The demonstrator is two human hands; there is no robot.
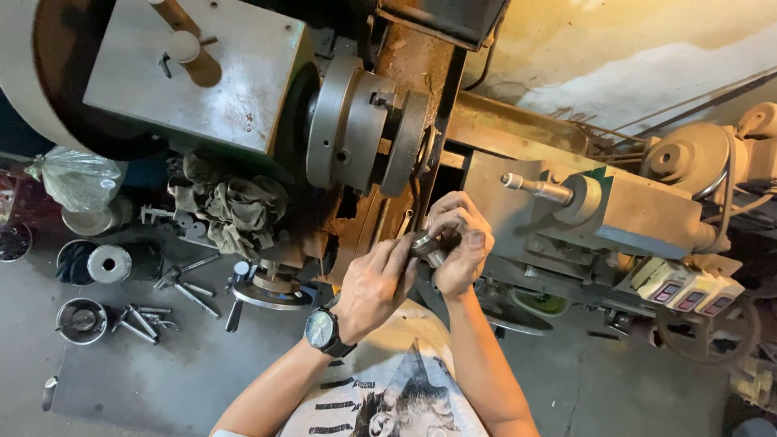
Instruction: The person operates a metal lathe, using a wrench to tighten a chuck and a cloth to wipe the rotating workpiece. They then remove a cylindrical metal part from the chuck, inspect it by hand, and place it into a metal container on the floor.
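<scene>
- Head view shows your left hand [374, 279] and right hand [461, 243] both closed on a small metal cylindrical part [427, 247] at centre frame, below the lathe chuck [364, 121].
- Keep your fingertips pinching its ends firmly.
- Hold it clear of the tailstock centre [534, 188], right of centre.
- Steady your wrists; the wristwatch [322, 330] sits low.

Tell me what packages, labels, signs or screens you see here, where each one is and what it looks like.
Three small pale boxes, in a row at the right below the lathe body: each rectangular, cream, with a small dark reddish window.
Clear plastic bag, at the left edge beside the machine: crumpled, tied at the top, contents unclear.
No signs in view.
</scene>
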